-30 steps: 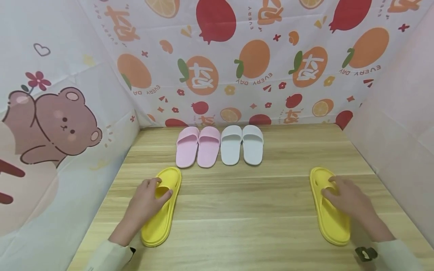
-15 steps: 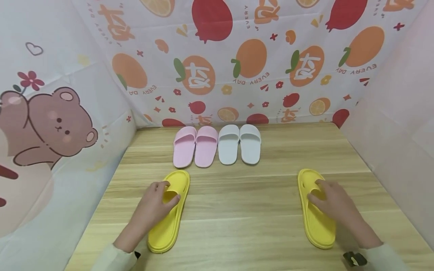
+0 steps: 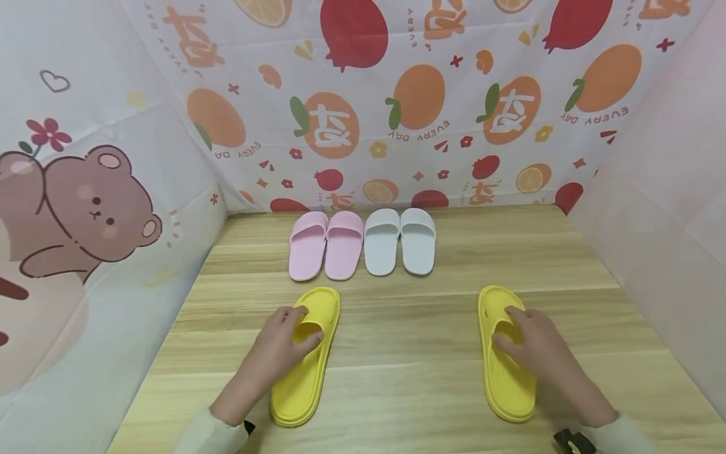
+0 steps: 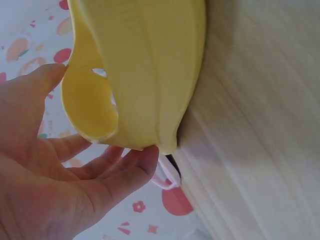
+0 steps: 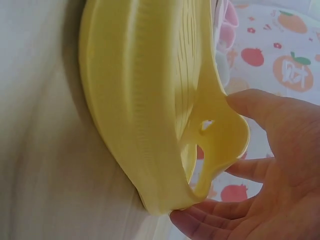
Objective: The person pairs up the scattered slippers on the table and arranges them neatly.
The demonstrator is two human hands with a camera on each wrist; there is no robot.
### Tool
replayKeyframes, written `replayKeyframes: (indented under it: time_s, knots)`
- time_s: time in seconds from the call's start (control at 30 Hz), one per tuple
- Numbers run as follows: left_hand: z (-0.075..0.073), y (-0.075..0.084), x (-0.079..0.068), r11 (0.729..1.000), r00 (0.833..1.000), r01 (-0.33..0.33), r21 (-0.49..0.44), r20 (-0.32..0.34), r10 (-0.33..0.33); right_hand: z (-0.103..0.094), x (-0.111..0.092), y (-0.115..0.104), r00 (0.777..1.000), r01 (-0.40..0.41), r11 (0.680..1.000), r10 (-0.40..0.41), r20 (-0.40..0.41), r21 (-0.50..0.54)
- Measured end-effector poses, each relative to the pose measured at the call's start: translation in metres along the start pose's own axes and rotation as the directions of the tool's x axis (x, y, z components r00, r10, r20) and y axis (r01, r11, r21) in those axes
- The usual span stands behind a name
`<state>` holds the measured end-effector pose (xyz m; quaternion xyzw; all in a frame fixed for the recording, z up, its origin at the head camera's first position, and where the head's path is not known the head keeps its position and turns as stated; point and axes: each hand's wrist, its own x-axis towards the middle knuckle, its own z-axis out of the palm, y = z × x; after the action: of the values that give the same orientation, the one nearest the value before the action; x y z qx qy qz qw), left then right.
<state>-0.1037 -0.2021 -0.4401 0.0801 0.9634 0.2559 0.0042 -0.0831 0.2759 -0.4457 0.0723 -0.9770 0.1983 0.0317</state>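
Two yellow slippers face away from me on the wooden surface. My left hand point(image 3: 279, 345) grips the left yellow slipper point(image 3: 299, 388) by its strap and outer side. In the left wrist view the thumb point(image 4: 52, 75) is at the strap's edge, and the fingertips press the side low down near the toe. My right hand point(image 3: 537, 348) holds the right yellow slipper point(image 3: 510, 388) in the same way, its thumb point(image 5: 242, 102) on the strap edge in the right wrist view. A wide gap separates the two slippers.
Behind them stand a pair of pink slippers point(image 3: 307, 253) and a pair of white slippers point(image 3: 418, 252), side by side near the back wall. Fruit-print cloth point(image 3: 420, 98) covers that wall. Pale cloth point(image 3: 658, 189) forms the right side, and a bear-print cloth point(image 3: 102, 208) the left.
Both hands have slid the yellow slippers inward, the left one rightward and the right one leftward, narrowing the gap. The pink and white pairs stay in place; the head view has shifted slightly.
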Motion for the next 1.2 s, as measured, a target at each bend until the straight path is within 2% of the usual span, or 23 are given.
replayKeyframes:
  time_s: [0.23, 0.57, 0.93, 1.2]
  knots:
    - [0.008, 0.014, 0.001, 1.0, 1.0, -0.028, -0.005, 0.008, 0.028, 0.008, -0.002, -0.014, 1.0, 0.005, 1.0, -0.005, -0.007, -0.003]
    - [0.024, 0.035, 0.008, 0.992, 0.992, -0.127, -0.002, 0.026, 0.127, 0.016, -0.003, -0.031, 1.0, -0.02, 0.999, 0.02, -0.012, -0.027]
    - [0.042, 0.07, 0.013, 0.973, 0.971, -0.222, -0.057, 0.083, 0.226, 0.021, -0.008, -0.042, 0.997, -0.07, 0.996, 0.068, -0.031, -0.049]
    - [0.053, 0.096, 0.018, 0.969, 0.956, -0.221, -0.107, 0.175, 0.237, 0.02, -0.009, -0.044, 0.995, -0.104, 0.992, 0.104, -0.004, -0.065]
